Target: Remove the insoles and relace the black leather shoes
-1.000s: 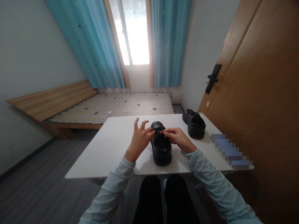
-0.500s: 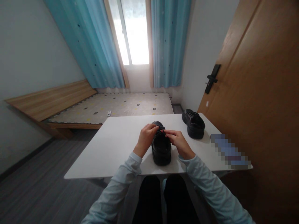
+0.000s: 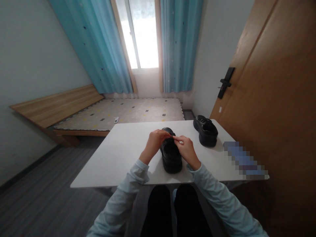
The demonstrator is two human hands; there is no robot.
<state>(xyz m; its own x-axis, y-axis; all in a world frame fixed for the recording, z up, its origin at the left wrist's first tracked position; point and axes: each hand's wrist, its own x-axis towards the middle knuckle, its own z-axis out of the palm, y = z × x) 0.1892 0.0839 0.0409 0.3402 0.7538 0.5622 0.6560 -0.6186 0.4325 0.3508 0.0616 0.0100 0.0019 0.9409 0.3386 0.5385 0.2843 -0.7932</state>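
Observation:
A black lace-up shoe stands on the white table in front of me, its toe pointing away. Over its upper, my left hand pinches at the black shoelace from the left side. My right hand comes in from the right, thumb and fingertips pinched on the lace close to the left fingertips. The lace is dark against the dark shoe, so its exact run between my fingers is hard to see. A second black shoe stands farther back on the right, touched by neither hand.
The white table has a blurred bluish item at its right edge. Behind it is a bed with a small white device on it. A wooden door stands close on the right.
My fingertips have drawn closer together over the shoe's laces, the right hand shifting slightly left and up. The view has shifted a little; the second shoe has stayed put.

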